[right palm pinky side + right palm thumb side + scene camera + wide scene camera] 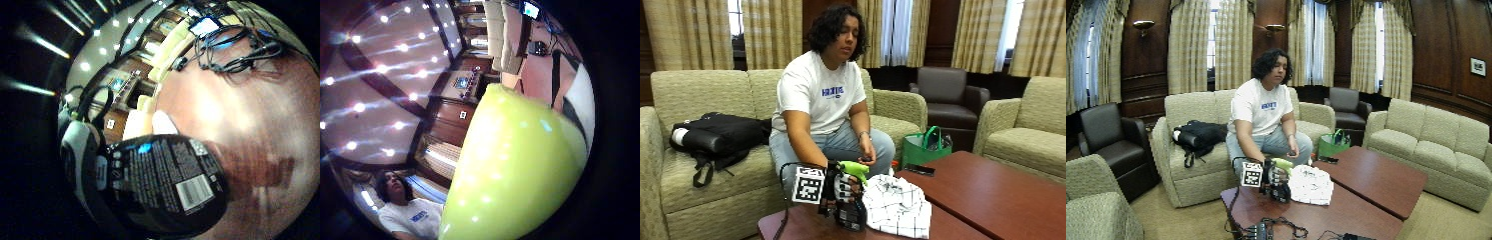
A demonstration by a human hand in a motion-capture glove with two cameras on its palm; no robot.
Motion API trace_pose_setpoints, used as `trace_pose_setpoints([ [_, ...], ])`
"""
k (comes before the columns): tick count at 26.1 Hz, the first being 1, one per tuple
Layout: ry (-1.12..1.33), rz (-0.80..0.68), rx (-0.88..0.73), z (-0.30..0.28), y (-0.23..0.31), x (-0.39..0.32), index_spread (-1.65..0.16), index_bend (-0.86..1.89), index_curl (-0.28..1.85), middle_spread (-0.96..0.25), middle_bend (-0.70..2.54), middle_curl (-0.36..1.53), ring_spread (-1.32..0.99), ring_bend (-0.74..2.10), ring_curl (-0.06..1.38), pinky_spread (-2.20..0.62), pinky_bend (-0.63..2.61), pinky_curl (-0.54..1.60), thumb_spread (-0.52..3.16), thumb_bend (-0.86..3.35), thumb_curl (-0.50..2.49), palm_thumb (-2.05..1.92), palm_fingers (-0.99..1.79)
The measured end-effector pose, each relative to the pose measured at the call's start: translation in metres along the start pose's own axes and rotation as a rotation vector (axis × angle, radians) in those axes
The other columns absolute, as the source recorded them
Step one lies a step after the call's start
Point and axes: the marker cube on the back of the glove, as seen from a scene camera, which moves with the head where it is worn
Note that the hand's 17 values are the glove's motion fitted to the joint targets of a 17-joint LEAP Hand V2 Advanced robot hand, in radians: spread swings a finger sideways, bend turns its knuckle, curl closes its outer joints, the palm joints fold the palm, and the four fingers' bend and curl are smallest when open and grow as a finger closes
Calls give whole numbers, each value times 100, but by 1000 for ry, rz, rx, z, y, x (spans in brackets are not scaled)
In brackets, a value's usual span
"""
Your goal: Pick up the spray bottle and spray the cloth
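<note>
Upright, gloved right hand (pixel 843 187) grips spray bottle (pixel 851 200) beside cloth (pixel 898 205)

Beside bottle: the cloth (pixel 896 205) lies bunched at 3 o'clock of the spray bottle (pixel 850 207), touching it.
Desk far side: bare wood (pixel 993 195) runs from the cloth toward 2 o'clock.
Near edge: tangled cables (pixel 1276 227) lie at 6 o'clock.

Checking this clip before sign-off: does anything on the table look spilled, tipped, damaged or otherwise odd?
Nothing stands out. The spray bottle stands upright on the table in the gloved right hand, whose fingers curl round its neck below the green head. The checked cloth lies crumpled beside the bottle. No spill shows.
</note>
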Motion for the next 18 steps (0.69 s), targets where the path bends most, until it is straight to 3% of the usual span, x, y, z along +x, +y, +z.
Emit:
trace_pose_setpoints([
  [3, 32, -57, 60, -2, 5, 3, -29, 32, 38, -20, 49, 48, -21, 56, 41, -25, 30, 37, 53, -3, 58, 95, 152],
  [7, 68, -99, 74, 2, 11, 2, -28, 36, 41, -20, 53, 51, -22, 63, 44, -28, 33, 38, 41, -3, 61, 94, 150],
  [11, 53, -27, 95, -7, 15, -6, -27, 40, 45, -20, 57, 53, -22, 65, 45, -31, 36, 39, 33, -3, 63, 94, 148],
  [18, 145, -79, 25, -74, 35, -75, -26, 43, 49, -19, 62, 55, -22, 69, 47, -32, 39, 40, 24, -3, 66, 94, 145],
])
